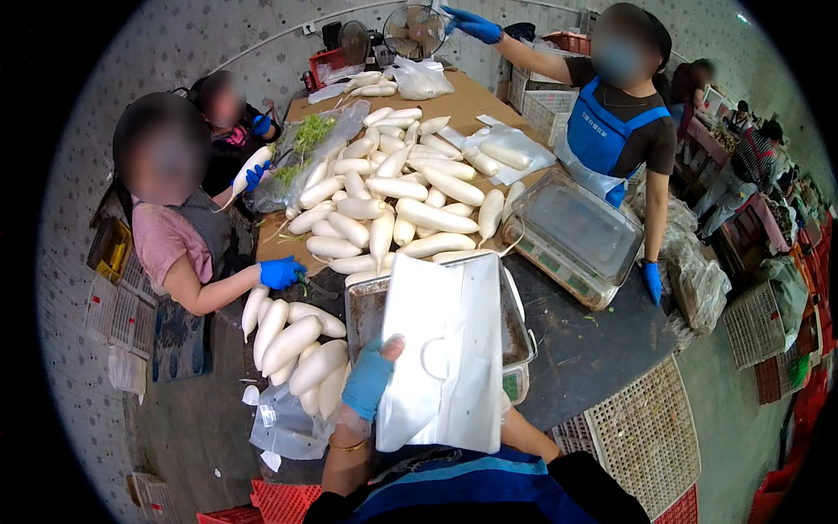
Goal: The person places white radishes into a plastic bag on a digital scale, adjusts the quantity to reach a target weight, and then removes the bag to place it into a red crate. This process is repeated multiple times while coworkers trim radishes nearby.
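Apparently, little has been done with the white bag [463,319]: it is held flat and seemingly unfilled over the tray [367,307], its left side pinched between the left hand's [368,382] thumb and fingers. The right hand is hidden behind it, so its grip cannot be told. Many radishes [377,210] are left heaped loose on the table [572,354]; none is seen in the tray.
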Motion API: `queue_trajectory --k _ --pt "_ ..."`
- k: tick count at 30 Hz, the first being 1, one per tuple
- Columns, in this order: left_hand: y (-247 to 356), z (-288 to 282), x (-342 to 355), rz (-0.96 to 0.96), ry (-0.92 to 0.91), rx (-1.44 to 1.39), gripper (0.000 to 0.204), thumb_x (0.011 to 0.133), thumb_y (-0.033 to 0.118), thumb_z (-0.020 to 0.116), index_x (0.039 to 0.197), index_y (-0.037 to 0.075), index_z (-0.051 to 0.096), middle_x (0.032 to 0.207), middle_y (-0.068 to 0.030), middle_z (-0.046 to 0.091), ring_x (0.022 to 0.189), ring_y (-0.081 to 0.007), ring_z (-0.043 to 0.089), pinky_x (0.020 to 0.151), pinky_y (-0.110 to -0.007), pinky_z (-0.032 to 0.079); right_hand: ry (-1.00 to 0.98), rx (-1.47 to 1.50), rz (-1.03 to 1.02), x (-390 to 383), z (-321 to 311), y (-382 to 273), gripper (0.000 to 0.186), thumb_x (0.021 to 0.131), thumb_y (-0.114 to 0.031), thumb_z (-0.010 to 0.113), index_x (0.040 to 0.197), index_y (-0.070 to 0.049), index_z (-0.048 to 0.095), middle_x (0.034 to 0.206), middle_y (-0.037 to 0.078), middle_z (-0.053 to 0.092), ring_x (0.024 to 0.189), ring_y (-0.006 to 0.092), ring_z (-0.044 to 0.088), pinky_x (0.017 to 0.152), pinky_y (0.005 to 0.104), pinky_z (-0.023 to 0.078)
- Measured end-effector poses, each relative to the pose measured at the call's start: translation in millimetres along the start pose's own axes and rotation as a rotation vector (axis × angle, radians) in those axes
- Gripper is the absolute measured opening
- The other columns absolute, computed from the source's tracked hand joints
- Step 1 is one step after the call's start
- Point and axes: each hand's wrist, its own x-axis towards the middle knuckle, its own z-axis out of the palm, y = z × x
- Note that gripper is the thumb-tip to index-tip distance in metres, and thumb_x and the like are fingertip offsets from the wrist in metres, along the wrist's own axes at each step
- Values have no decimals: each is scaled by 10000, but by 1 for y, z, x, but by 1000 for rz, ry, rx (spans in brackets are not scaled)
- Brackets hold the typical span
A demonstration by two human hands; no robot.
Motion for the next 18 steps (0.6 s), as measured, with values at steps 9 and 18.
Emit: queue_trajectory --k 9,18 --pt "-12 3 -19 580 150 540 630 925 82 510 1498 11 258 1537 -177 303 1419 -294 288 1151 -351 222 -106 -831 478 -68 -121 76 614 1005 -500 388 1427 -55 391 1295 107 547 1132 214 543 1010 331 435" --pt "-46 16 -21 454 103 304 790 872 125 627 1504 -33 180 1549 -191 246 1420 -283 254 1157 -360 206 -111 -819 482 -42 -116 90 602 1007 -489 392 1424 -53 394 1285 100 550 1120 207 547 999 324 441"
